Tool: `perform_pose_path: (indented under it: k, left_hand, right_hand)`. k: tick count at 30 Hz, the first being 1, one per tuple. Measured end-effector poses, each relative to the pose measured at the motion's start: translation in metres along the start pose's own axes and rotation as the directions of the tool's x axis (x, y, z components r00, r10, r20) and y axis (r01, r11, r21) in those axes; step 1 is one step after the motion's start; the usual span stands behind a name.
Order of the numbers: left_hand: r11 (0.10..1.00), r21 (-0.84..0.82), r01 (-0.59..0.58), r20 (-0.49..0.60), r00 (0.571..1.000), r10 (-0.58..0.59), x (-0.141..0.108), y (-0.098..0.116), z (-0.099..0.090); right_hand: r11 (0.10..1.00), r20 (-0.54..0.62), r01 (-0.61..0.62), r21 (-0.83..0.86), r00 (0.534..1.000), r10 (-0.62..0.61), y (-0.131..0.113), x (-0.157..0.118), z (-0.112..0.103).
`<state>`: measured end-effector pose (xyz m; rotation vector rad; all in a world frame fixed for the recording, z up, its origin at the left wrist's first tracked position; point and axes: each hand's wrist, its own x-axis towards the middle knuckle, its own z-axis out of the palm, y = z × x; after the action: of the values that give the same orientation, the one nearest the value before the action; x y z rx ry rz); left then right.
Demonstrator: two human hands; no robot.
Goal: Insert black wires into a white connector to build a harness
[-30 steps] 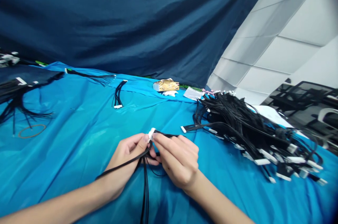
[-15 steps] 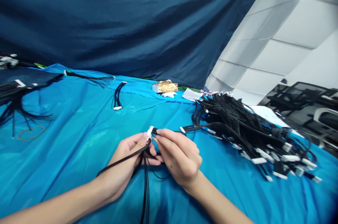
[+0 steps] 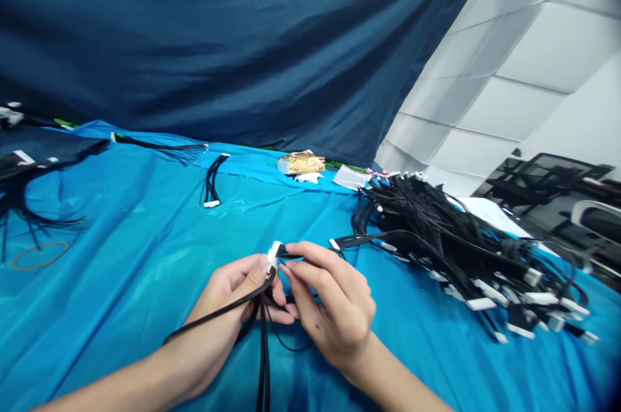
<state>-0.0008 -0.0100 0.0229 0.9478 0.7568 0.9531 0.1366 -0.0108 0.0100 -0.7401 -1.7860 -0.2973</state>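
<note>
A white multi-pin connector (image 3: 274, 255) with black wires (image 3: 263, 360) is pinched between the thumb and fingers of my left hand (image 3: 228, 305). Some of its wires drape over my left wrist, and others hang straight down in front of me. At the connector's right side, the fingertips of my right hand (image 3: 334, 305) close around short black wires that come out of it. Part of those wires is hidden behind the right fingers. A thin wire loops below the two hands.
To the right lies a large pile of black wire harnesses (image 3: 436, 237) with white connectors. Further harnesses lie at the left (image 3: 19, 189) and at the back (image 3: 212, 179). A gold packet (image 3: 303, 163), white paper (image 3: 350, 177) and an orange rubber band (image 3: 41, 255) rest on the blue sheet (image 3: 145, 218).
The view has shifted slightly, and both hands sit a little lower in it. My right fingertips have spread a little at the wires, while my left hand keeps its pinch on the connector.
</note>
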Motion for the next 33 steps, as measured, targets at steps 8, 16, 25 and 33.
perform_pose_path:
  k: [8,16,25,33]
  left_hand:
    - [1.000,-0.004,0.003,-0.085,0.996,-0.003,0.002,0.002,-0.003]
    - [1.000,0.029,0.008,-0.077,0.997,-0.006,0.003,0.003,-0.004]
    - [0.999,0.040,0.005,-0.079,0.997,-0.002,0.005,0.003,-0.006]
    - [0.996,0.080,-0.024,-0.066,0.997,0.029,0.006,0.003,-0.008]
  right_hand:
    - [0.998,-0.007,-0.051,0.027,0.999,0.051,0.003,-0.001,-0.001]
    - [0.998,-0.054,-0.055,0.035,0.997,0.057,0.004,0.000,-0.001]
    - [0.998,0.030,0.023,-0.066,0.999,-0.021,0.010,0.000,-0.006]
    - [0.996,0.020,0.049,-0.075,0.999,-0.048,0.010,0.000,-0.006]
